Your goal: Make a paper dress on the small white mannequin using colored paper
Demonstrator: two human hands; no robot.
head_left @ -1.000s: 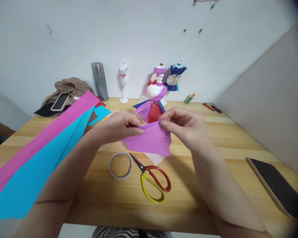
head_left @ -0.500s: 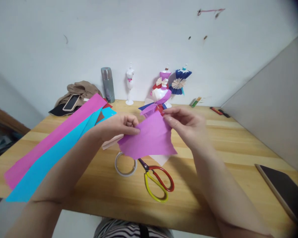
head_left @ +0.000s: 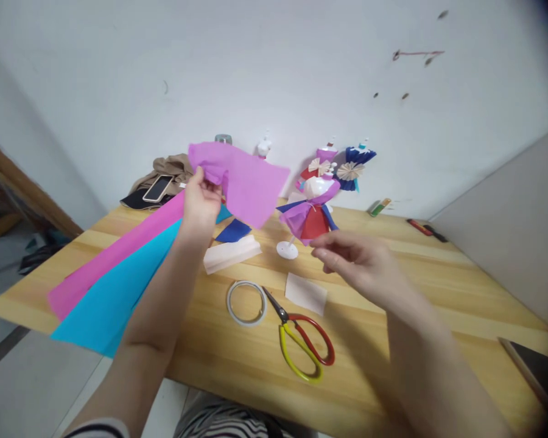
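Observation:
My left hand (head_left: pixel 203 198) holds up a piece of purple crepe paper (head_left: pixel 256 185), gripped at its left side, where it is bunched. The sheet fans out to the right above the table. My right hand (head_left: pixel 354 255) has thumb and fingers drawn together, its tips by the skirt hem of a small white mannequin (head_left: pixel 318 187) in a purple, red and blue paper dress (head_left: pixel 315 222). Whether they pinch the hem cannot be made out. Below lie scissors (head_left: pixel 296 337) with red and yellow handles, a roll of tape (head_left: pixel 229 304) and a pale paper piece (head_left: pixel 305 294).
Pink paper (head_left: pixel 119 255) and blue paper (head_left: pixel 119 292) stretch along the left. Behind stand two dressed mannequins, a bare mannequin (head_left: pixel 263 147) and a partly hidden flask (head_left: pixel 223 139). A phone (head_left: pixel 158 188) rests by brown cloth (head_left: pixel 173 167). A dark flat object (head_left: pixel 536 368) sits right.
The purple paper has gone up and left with my left hand. My right hand has let go of it and now sits by the dress hem. The view has shifted.

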